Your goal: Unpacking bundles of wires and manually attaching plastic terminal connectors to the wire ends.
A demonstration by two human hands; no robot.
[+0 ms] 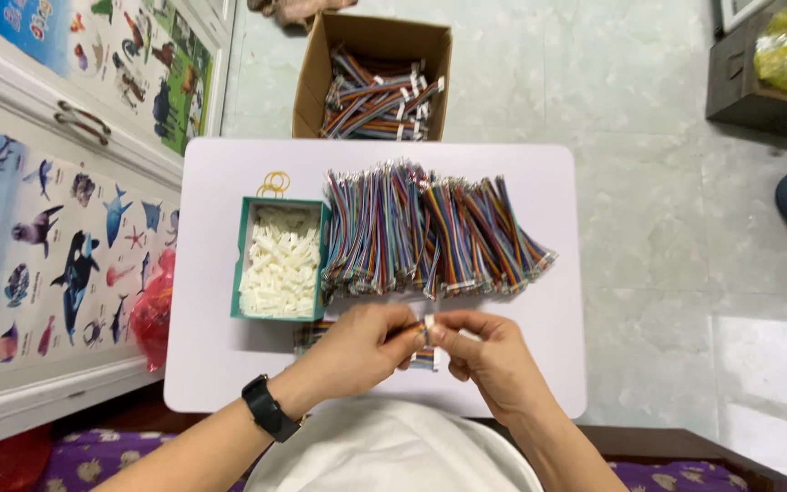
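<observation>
My left hand (366,344) and my right hand (489,351) meet over the near edge of a small white table (220,364). Together they pinch a short multicoloured ribbon cable with a small white plastic connector (429,330) at its end. The left wrist wears a black watch (269,407). Just beyond the hands lies a wide row of multicoloured ribbon cables (430,232). A green box (240,264) full of white plastic connectors (280,264) stands to the left of that row.
A cardboard box (316,82) with more bundled cables sits on the tiled floor past the table. Yellow rubber bands (274,183) lie behind the green box. A red bag (152,310) and a cabinet with animal posters (56,228) are at left.
</observation>
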